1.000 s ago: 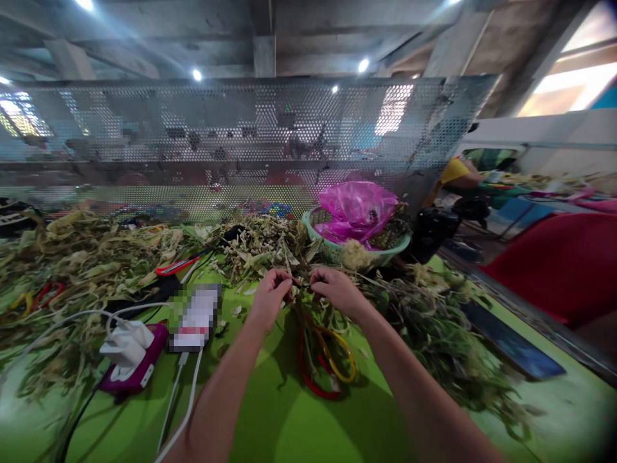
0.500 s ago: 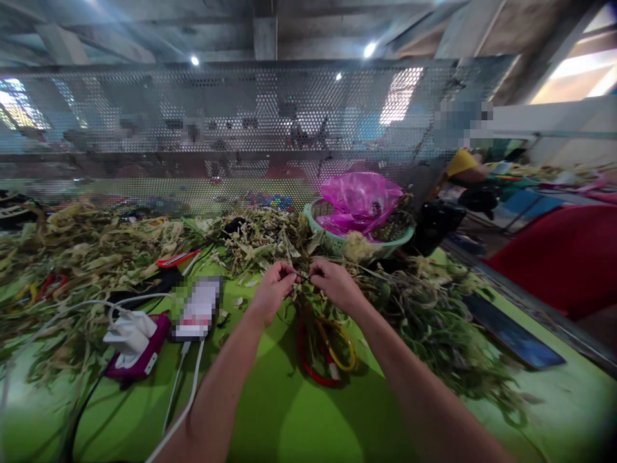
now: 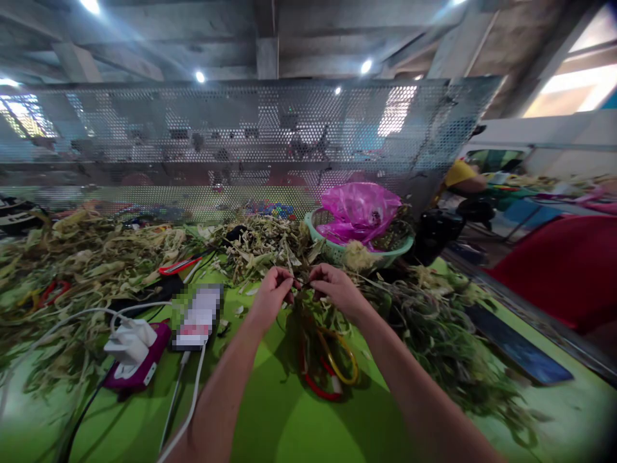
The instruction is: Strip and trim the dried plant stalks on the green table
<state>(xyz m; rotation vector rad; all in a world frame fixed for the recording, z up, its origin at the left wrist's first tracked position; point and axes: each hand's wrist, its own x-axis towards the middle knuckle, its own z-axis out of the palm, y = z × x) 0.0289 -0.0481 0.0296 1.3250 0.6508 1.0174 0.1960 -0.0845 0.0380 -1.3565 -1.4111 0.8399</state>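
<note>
In the head view, the left hand (image 3: 270, 299) and right hand (image 3: 338, 292) meet above the bench (image 3: 274, 418), thumbs and fingertips pinched together on a thin dark strand (image 3: 302, 285) that spans the small gap between them; the strand's material is too fine to make out. Just below and nearer the person, slim curved loops, a yellow handle (image 3: 344, 360) and a red handle (image 3: 324, 390), lie on the smooth, glossy green surface, partly under limp stems. Beyond the hands spreads a heap of dry leaves (image 3: 260, 247), papery, curled and straw-pale, while to the right lies a softer mat of greener, stringy stalks (image 3: 434, 334). A round, pale green plastic basket (image 3: 337, 253) with a perforated wall holds a crinkled, translucent pink bag (image 3: 359, 209), and a fuzzy tan tuft (image 3: 359, 255) sits against its front rim. To the left are a boxy purple power block (image 3: 139, 370) carrying white plastic plugs (image 3: 129, 341), and a flat rectangular phone (image 3: 198, 318) with pale cables. Behind everything stands a metal screen (image 3: 231, 138) punched with small holes
</note>
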